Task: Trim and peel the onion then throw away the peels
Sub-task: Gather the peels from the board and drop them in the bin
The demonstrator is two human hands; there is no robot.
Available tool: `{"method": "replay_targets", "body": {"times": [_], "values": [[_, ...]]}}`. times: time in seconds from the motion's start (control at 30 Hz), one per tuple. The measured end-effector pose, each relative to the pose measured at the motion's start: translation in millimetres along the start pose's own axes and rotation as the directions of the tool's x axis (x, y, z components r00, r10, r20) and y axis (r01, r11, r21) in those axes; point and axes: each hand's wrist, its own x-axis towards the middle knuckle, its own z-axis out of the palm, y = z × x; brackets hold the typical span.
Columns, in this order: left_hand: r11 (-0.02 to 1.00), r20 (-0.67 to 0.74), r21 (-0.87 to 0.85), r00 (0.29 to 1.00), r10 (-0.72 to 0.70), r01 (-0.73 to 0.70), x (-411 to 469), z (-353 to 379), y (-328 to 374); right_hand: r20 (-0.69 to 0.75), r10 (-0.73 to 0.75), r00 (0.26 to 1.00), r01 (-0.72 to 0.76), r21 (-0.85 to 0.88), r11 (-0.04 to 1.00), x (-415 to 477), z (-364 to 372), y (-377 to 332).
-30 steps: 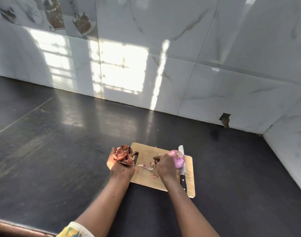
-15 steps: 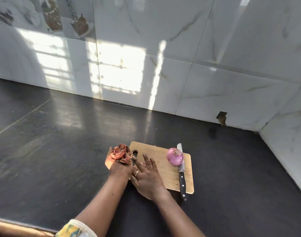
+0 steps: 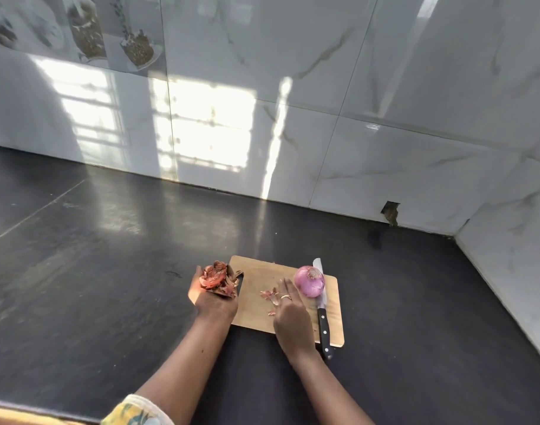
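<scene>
Onion (image 3: 309,281): peeled, on cutting board (image 3: 256,273), far right, against the knife (image 3: 323,317) blade.
Peel heap (image 3: 216,278): cupped in left grip (image 3: 213,300), palm up, at the board's left edge.
Loose scraps (image 3: 268,294): on the board, just ahead-left of the right grip (image 3: 288,314), which lies flat, fingers apart, holding nothing, and is the nearer.
Likely next: sweep scraps leftward to the heap.

Dark glossy desk (image 3: 109,286), sunlit patches. One wooden cutting board (image 3: 256,274) lies flat on it, under the right hand (image 3: 288,314), just right of the left hand (image 3: 212,299).
</scene>
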Motion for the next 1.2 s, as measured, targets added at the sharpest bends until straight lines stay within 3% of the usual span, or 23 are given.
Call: {"method": "replay_targets", "body": {"times": [0.13,0.3,0.67,0.8,0.9,1.03,1.2], "values": [[1.000,0.006,-0.004,1.000,-0.019,0.019,-4.8,4.2,-2.4,-0.124,0.310,0.943,-0.274,0.243,0.931,-3.1,-2.3,-2.9],[0.999,0.055,-0.037,0.998,-0.032,0.034,-4.0,2.2,-3.2,-0.063,0.403,0.913,-0.371,0.281,0.885,-0.8,-4.8,-4.5],[1.000,0.074,-0.019,0.997,-0.017,0.018,5.0,-5.0,-3.9,-0.099,0.247,0.964,-0.202,0.332,0.921,18.9,-11.3,-17.8],[1.000,0.069,-0.020,0.998,-0.009,0.011,6.9,-6.9,-4.2,0.104,0.148,0.983,-0.169,0.236,0.957,30.9,-7.6,-17.2],[1.000,0.073,0.011,0.997,-0.016,0.015,8.0,-6.5,-3.4,0.249,0.006,0.968,-0.026,0.078,0.997,30.6,-0.3,-23.7],[0.996,0.083,0.089,0.997,-0.007,0.000,2.3,-1.8,-9.2,0.211,-0.128,0.969,0.154,-0.116,0.981,24.2,5.1,-22.2],[0.996,0.080,0.087,0.997,0.007,-0.014,0.5,-0.8,-8.7,0.229,-0.104,0.968,0.151,-0.197,0.969,17.0,-5.5,-27.4]]}}
